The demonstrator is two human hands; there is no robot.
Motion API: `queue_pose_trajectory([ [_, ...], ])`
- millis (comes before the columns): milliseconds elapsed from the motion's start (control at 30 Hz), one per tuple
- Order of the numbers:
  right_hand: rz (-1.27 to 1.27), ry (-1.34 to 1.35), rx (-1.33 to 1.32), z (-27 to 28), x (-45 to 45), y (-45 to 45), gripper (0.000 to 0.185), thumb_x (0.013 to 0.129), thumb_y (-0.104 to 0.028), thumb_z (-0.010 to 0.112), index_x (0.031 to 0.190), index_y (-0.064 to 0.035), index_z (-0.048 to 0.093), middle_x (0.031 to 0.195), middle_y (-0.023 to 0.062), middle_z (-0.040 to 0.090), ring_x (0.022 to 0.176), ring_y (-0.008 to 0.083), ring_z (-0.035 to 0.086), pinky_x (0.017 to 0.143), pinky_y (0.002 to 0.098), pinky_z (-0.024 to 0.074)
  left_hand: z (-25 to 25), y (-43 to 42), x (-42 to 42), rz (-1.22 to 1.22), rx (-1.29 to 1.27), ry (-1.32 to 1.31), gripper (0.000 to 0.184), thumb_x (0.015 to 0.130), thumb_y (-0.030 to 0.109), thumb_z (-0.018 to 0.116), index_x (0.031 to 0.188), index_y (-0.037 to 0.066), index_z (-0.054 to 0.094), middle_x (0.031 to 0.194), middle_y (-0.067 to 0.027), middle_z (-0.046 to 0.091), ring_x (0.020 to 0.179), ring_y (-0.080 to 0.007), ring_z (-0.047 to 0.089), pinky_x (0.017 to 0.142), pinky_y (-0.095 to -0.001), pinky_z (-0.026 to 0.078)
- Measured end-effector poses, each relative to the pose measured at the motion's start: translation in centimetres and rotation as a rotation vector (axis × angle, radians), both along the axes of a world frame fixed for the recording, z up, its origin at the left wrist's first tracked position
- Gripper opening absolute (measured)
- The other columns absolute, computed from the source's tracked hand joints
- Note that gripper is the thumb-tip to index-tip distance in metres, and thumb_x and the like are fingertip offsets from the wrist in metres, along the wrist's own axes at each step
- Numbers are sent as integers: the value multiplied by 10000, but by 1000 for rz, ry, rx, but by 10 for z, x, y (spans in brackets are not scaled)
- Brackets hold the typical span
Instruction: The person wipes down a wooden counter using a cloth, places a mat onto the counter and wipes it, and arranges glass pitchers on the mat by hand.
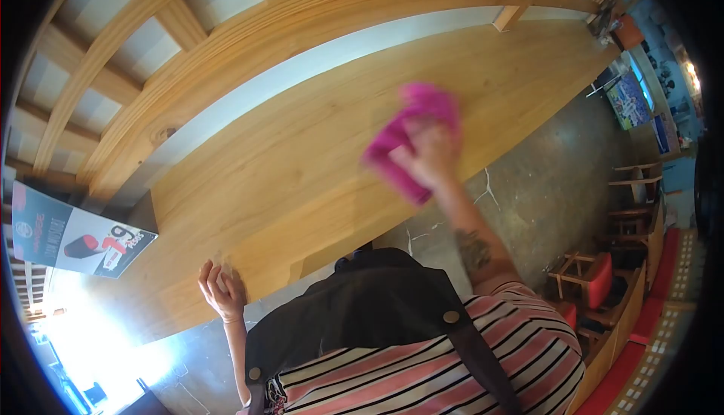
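Note:
A bright pink cloth lies bunched on the long wooden counter. My right hand presses down on it with the fingers closed round its folds, and both are smeared by motion. Near the front edge of the counter, towards the left, my left hand holds nothing. Its fingers are slightly bent and apart, at or just above the wood; I cannot tell whether they touch it.
A printed price sign stands at the counter's left end. Wooden lattice runs along the back. Chairs with red seats stand on the concrete floor to the right. Bright light floods the lower left.

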State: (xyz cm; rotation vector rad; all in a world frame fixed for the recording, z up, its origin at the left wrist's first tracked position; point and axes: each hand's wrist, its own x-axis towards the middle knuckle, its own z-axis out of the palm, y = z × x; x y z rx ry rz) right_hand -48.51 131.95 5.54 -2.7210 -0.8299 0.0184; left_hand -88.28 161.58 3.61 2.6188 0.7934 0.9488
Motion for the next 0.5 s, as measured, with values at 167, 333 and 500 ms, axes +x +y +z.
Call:
queue_pose_trajectory([
  [167,-602,41,-214,-10,44,-57,790,840,-681,310,1448,-183,223,1511,159,120,1382,403,56,1067,612,59,-1,-1,-2,-57,19,-74,215,806,-32,525,1012,24,556,1097,-182,559,986,-359,566,825,-432,475],
  [333,257,-173,106,-30,-108,80,702,817,-545,482,1367,-121,378,1440,214,256,1341,459,147,1035,666,88,4,-16,14,-83,-28,-164,203,802,-41,525,995,12,563,1080,-185,559,991,-349,554,835,-422,459],
  [500,682,-83,149,-4,-183,104,754,785,-604,515,1383,-171,364,1437,193,284,1343,395,201,1063,589,143,17,-89,75,-353,-52,-195,275,745,-42,561,1004,50,565,1111,-177,532,1059,-358,504,946,-485,386],
])
